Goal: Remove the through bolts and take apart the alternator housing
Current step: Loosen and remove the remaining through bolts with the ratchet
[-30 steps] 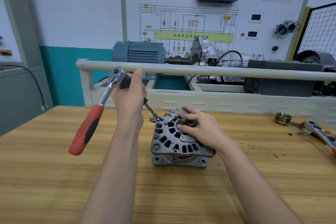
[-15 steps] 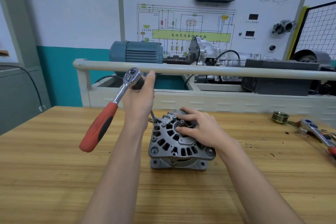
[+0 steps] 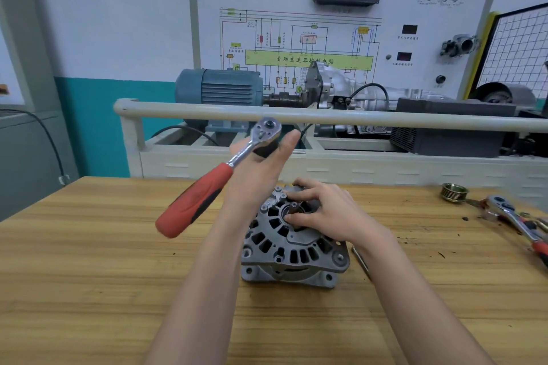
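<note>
The grey alternator (image 3: 292,249) stands on the wooden bench (image 3: 89,275), its vented end housing facing up. My right hand (image 3: 329,212) lies on top of it, fingers curled over the centre hub and far rim. My left hand (image 3: 259,169) holds the head end of a ratchet wrench (image 3: 219,178) above the alternator's far left edge; the red handle slants down to the left. The socket and extension under the ratchet head are hidden behind my left hand. A loose long bolt (image 3: 360,262) lies on the bench just right of the alternator.
A brass-coloured pulley (image 3: 453,192) and a second red-handled ratchet (image 3: 516,219) lie at the bench's right end. Behind the bench runs a cream rail (image 3: 355,120) in front of a training rig with a blue motor (image 3: 219,87) and a wiring-diagram board.
My left hand has carried the ratchet to the right, closer over the alternator, and the handle has swung with it. My right hand has stayed on top of the housing.
</note>
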Action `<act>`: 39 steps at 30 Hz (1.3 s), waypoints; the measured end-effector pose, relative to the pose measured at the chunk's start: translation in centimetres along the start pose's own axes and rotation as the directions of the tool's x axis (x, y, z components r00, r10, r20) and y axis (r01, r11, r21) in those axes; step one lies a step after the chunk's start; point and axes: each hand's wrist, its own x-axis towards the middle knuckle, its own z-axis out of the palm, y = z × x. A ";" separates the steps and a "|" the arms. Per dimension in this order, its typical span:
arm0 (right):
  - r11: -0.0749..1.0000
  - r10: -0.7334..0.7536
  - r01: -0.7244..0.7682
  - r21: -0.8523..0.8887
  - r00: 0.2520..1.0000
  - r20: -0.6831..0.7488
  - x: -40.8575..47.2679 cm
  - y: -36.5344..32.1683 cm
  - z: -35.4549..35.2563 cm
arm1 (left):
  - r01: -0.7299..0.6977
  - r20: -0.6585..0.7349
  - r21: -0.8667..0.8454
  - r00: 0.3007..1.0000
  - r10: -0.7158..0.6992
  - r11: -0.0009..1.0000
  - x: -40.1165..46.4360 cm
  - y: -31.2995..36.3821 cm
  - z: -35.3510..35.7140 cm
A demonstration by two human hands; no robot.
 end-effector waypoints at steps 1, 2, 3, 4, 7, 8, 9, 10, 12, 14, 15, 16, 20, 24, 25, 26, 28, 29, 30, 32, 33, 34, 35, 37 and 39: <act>1.000 0.005 -0.005 0.005 1.000 0.002 0.0 0.0 -0.1 | 0.001 0.018 -0.016 1.000 -0.001 1.000 -0.1 0.1 0.5; 1.000 0.012 -0.012 0.008 1.000 0.002 0.0 -0.1 -0.1 | -0.030 0.028 -0.037 0.999 0.031 0.999 -0.1 0.2 0.9; 1.000 0.017 -0.017 0.012 1.000 0.000 0.0 -0.1 -0.1 | -0.089 0.029 -0.041 0.996 0.090 0.995 0.1 0.1 1.3; 1.000 0.017 -0.017 0.012 1.000 0.000 0.0 -0.2 -0.1 | -0.126 0.032 -0.029 0.991 0.127 0.992 0.2 0.1 1.6; 0.999 -0.014 0.014 -0.031 1.000 -0.007 0.1 -0.4 0.3 | -0.107 0.067 -0.058 0.992 0.111 0.993 0.2 -0.6 2.3; 0.999 -0.024 0.024 -0.035 0.999 -0.023 0.0 -0.5 0.4 | -0.091 0.086 -0.062 0.992 0.096 0.994 0.1 -0.7 2.5; 0.999 -0.029 0.028 -0.028 0.999 -0.045 0.0 -0.6 0.4 | -0.083 0.087 -0.052 0.992 0.088 0.995 0.0 -0.8 2.7; 1.000 -0.027 0.026 -0.017 0.998 -0.062 -0.1 -0.6 0.6 | -0.081 0.072 -0.042 0.994 0.084 0.996 -0.1 -0.8 2.8; 1.000 0.002 -0.001 0.016 0.997 -0.075 -0.3 -0.9 1.0 | -0.061 0.038 -0.068 0.997 0.064 0.996 0.1 -0.8 2.6; 0.997 0.046 -0.039 0.070 0.994 -0.101 -0.5 -1.1 1.5 | 0.003 0.026 -0.110 1.000 0.000 0.994 0.4 -0.7 1.8; 0.993 0.069 -0.055 0.108 0.990 -0.126 -0.5 -1.2 1.8 | 0.026 0.012 -0.125 1.000 -0.025 0.992 0.6 -0.8 1.3; 0.987 0.094 -0.072 0.142 0.984 -0.154 -0.5 -1.4 2.0 | 0.028 -0.024 -0.121 0.999 -0.031 0.992 0.7 -0.7 0.8; 0.993 0.112 -0.118 -0.024 0.977 -0.179 -0.4 -1.7 3.1 | -0.028 -0.061 -0.104 0.998 0.022 0.994 1.0 -0.6 -0.1; 0.989 0.078 -0.095 -0.115 0.987 -0.143 -0.1 -1.5 3.5 | 0.034 -0.028 -0.164 0.999 -0.039 0.986 1.1 -0.3 -0.9; 0.989 0.070 -0.087 -0.122 0.988 -0.137 0.0 -1.4 3.4 | -0.001 -0.012 -0.174 1.000 -0.001 0.985 1.1 -0.5 -1.4; 0.988 0.059 -0.077 -0.134 0.990 -0.128 0.0 -1.4 3.4 | -0.026 0.017 -0.175 0.999 0.029 0.984 1.1 -0.5 -1.9; 0.986 0.027 -0.044 -0.159 0.994 -0.108 0.0 -1.2 3.2 | -0.031 0.085 -0.166 0.995 0.046 0.986 1.4 -0.8 -2.5; 0.986 0.010 -0.027 -0.166 0.995 -0.100 0.0 -1.0 3.1 | -0.013 0.107 -0.174 0.994 0.031 0.985 1.6 -0.8 -2.6; 0.986 -0.003 -0.012 -0.166 0.996 -0.090 0.0 -0.9 2.9 | 0.021 0.126 -0.202 0.992 0.005 0.979 1.8 -0.7 -2.6; 0.988 -0.019 0.008 -0.153 0.997 -0.068 0.0 -0.6 2.6 | 0.087 0.172 -0.259 0.984 -0.043 0.962 1.9 -0.6 -2.9; 0.989 -0.028 0.019 -0.144 0.998 -0.057 0.1 -0.4 2.4 | 0.103 0.198 -0.252 0.979 -0.053 0.962 1.9 -0.6 -3.2; 0.990 -0.041 0.034 -0.137 0.998 -0.047 0.1 -0.3 2.3 | 0.108 0.224 -0.227 0.973 -0.057 0.968 1.7 -0.6 -3.5; 0.990 -0.059 0.053 -0.131 0.997 -0.041 0.1 -0.2 2.2 | 0.107 0.248 -0.206 0.967 -0.054 0.973 1.4 -0.5 -3.9; 0.990 -0.094 0.090 -0.108 0.995 -0.030 0.3 0.0 2.0 | 0.118 0.277 -0.189 0.959 -0.062 0.975 1.0 -0.1 -4.5; 0.991 -0.117 0.116 -0.070 0.993 -0.019 0.4 0.1 1.8 | 0.143 0.287 -0.182 0.954 -0.087 0.973 0.8 0.5 -4.7</act>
